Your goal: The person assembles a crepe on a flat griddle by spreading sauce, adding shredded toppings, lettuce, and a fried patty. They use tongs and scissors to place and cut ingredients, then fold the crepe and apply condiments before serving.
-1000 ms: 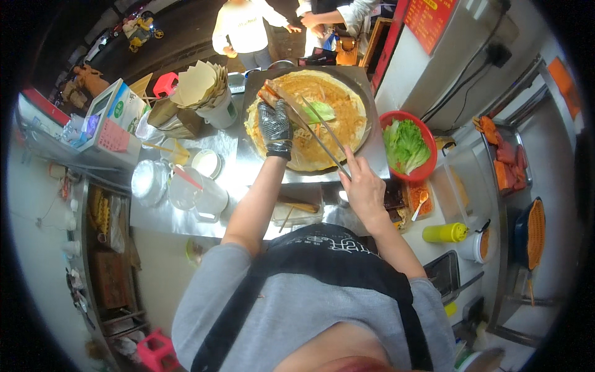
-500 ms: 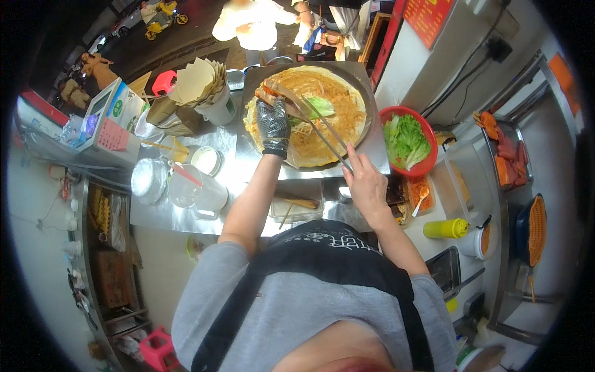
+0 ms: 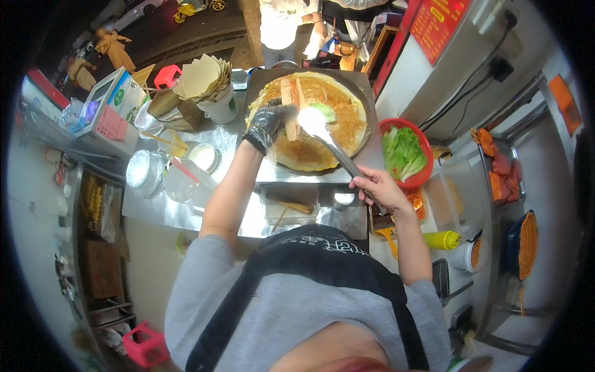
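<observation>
A large round pancake (image 3: 341,130), spread with an orange-brown sauce, lies on the dark griddle (image 3: 364,75) in front of me. My left hand (image 3: 269,126), in a black glove under clear plastic, is closed on a flat tan strip (image 3: 289,106) standing over the pancake; a second, narrower strip (image 3: 300,93) is beside it. Metal tongs (image 3: 336,151) are held in my right hand (image 3: 382,189), which is bare. Their tips are lost in bright glare near the strips, so what lies between them is hidden. A green lettuce leaf (image 3: 326,112) lies on the pancake.
To the right stands a red bowl of lettuce (image 3: 406,152), with a yellow squeeze bottle (image 3: 441,240) nearer me. Paper bags (image 3: 204,77) in a white bucket, a clear jug (image 3: 181,185) and a scale (image 3: 106,111) are on the left. People (image 3: 279,28) stand beyond the counter.
My left hand has shifted slightly left and down, and the tan strip now stands more upright. The tongs have swung round, with my right hand lower and farther right. Glare now covers their tips.
</observation>
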### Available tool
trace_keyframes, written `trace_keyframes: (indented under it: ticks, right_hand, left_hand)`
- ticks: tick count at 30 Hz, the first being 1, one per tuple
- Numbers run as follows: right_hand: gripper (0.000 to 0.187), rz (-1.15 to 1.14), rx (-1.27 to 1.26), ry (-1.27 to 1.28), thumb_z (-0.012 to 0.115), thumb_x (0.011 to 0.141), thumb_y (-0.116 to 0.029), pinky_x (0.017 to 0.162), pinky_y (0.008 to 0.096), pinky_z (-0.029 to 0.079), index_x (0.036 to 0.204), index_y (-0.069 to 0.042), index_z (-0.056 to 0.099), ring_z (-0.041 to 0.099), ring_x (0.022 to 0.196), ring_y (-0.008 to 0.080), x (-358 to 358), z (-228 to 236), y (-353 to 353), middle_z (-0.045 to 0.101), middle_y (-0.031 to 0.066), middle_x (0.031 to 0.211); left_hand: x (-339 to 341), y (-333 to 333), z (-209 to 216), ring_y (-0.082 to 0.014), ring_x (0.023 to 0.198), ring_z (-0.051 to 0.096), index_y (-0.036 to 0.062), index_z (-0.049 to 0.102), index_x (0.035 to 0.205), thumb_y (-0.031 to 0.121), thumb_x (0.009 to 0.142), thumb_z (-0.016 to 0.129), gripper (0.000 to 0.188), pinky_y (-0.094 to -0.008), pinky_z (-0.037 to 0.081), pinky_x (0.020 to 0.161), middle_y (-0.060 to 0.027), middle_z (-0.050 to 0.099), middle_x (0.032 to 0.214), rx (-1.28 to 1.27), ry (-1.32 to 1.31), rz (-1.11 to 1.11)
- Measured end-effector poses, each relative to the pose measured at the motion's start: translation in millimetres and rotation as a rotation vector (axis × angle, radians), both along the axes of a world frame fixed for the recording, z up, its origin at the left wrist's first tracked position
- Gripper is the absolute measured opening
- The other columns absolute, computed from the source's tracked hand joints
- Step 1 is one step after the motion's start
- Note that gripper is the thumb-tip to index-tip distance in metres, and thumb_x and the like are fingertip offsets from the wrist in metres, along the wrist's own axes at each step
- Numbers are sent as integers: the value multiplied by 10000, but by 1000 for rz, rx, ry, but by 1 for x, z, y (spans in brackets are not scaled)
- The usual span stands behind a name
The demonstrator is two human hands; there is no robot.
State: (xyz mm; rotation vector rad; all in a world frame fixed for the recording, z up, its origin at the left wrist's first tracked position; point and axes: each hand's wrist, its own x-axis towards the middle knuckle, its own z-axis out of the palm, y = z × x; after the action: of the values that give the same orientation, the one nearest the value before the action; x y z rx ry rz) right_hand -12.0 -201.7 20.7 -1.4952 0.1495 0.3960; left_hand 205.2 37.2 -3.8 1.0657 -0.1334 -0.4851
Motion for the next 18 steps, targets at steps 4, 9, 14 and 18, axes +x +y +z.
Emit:
trace_keyframes:
  ticks: [4,9,14,18]
  right_hand:
    - [307,17,90,97,543,914,-148,418,164,396,1190,-12,549,527,571,55,-5,-6,-7,606,31,868]
    - [342,11,82,81,546,915,-158,423,162,399,1224,-15,533,530,573,56,-12,-13,-8,610,30,867]
    - [420,-31,-373,-103,605,870,-212,483,253,452,1251,-53,530,566,604,94,-21,-3,5,629,61,875]
    - [482,-134,-1028,-726,640,822,-249,560,356,494,1265,-97,523,622,648,204,-26,-14,15,627,115,862]
  left_hand:
    - [-14,2,-2,-204,845,642,-51,517,1142,14,781,660,394,-295,547,754,-149,630,996,-14,-6,-93]
    - [-32,1,5,-157,788,624,16,526,1154,117,779,685,420,-263,525,673,-74,632,957,303,-30,-106]
    - [-28,-2,-9,-158,803,622,39,530,1144,132,799,670,384,-280,536,652,-61,626,961,278,-172,45]
    - [-25,-10,-17,-175,781,636,37,528,1119,113,816,642,332,-304,558,625,-67,626,914,209,-217,172]
